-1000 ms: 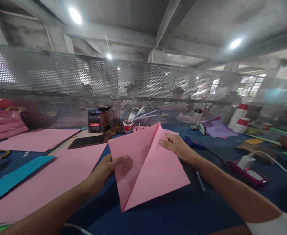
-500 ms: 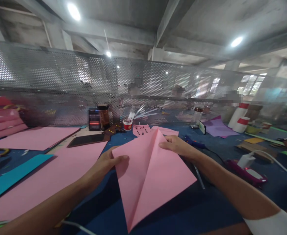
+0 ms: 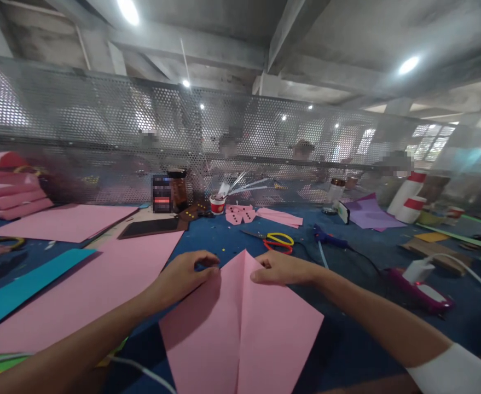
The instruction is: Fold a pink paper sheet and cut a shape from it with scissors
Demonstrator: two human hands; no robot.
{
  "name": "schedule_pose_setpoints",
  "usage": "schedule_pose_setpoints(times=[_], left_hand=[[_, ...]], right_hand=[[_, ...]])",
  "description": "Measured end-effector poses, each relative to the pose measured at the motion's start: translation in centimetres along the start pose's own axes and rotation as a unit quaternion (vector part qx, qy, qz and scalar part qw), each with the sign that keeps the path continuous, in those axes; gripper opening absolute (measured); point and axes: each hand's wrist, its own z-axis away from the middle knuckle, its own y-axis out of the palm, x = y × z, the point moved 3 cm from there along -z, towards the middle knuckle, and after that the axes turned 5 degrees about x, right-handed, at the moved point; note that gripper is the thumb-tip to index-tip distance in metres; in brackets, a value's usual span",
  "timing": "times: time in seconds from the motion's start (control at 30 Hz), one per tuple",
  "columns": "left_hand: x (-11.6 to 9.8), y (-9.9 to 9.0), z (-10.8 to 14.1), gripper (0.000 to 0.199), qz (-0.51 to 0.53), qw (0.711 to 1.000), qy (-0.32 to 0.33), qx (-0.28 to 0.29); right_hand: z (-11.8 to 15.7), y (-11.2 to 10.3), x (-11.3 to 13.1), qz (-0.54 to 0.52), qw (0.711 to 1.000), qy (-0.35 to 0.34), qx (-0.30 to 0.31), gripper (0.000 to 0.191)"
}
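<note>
A square pink sheet of paper [image 3: 277, 328] with a crease down its middle is turned corner-up in front of me, its lower part cut off by the frame. My right hand [image 3: 281, 268] pinches it just right of the top corner, thumb on the near face and fingers behind. At the upper left edge is my left hand [image 3: 193, 273], fingers loosely curled and apart from the thumb, whose tip lies at the paper's edge. Beyond the sheet lie scissors [image 3: 279, 241] with yellow and red handles.
Large pink sheets [image 3: 100, 290] and a teal strip [image 3: 30, 284] cover the left side. At the back stand a paper cup [image 3: 218, 204] and dotted pink pieces [image 3: 240, 213]. To the right are a blue glue gun [image 3: 330, 238], a purple power strip [image 3: 418, 290] and cables.
The pink sheet has come down and toward me, turning more upright and uncovering the scissors. My left hand has left the side corner and moved up toward the top; my right hand still pinches near it.
</note>
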Motion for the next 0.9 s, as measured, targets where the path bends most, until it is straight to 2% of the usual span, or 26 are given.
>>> schedule_pose_setpoints(times=[0.1, 0.2, 0.33, 0.43, 0.57, 0.7, 0.8, 0.9], left_hand=[[-0.3, 0.7, -0.3, 0.028, 0.013, 1.000, 0.006, 0.024], [-1.0, 1.5, -1.2, 0.030, 0.062, 0.996, 0.019, 0.056], [-2.2, 2.3, -2.5, 0.033, 0.133, 0.987, 0.005, 0.093], [-2.7, 2.7, -3.3, 0.029, 0.146, 0.985, -0.025, 0.094], [-2.2, 3.5, -4.2, 0.027, 0.182, 0.979, -0.053, 0.079], [-1.7, 3.8, -4.8, 0.027, 0.165, 0.984, -0.044, 0.054], [-2.1, 3.5, -4.8, 0.027, 0.120, 0.991, -0.026, 0.052], [-2.7, 3.3, -4.6, 0.026, 0.094, 0.994, -0.008, 0.055]], right_hand=[[-0.3, 0.9, 0.0, -0.028, 0.999, -0.013, 0.038, 0.029], [-0.4, 1.1, -0.1, -0.043, 0.998, -0.031, 0.039, 0.030], [-0.1, 1.1, -0.1, -0.037, 0.997, -0.045, 0.040, 0.034], [0.2, 1.1, -0.2, -0.031, 0.997, -0.050, 0.042, 0.035], [0.2, 1.1, -0.6, -0.033, 0.997, -0.050, 0.040, 0.031], [-0.4, 0.5, -1.2, -0.030, 0.998, -0.028, -0.051, 0.033], [-1.1, 0.2, -1.5, -0.054, 0.990, 0.001, -0.127, 0.033], [-1.8, 0.1, -1.8, -0.071, 0.982, 0.016, -0.175, 0.027]])
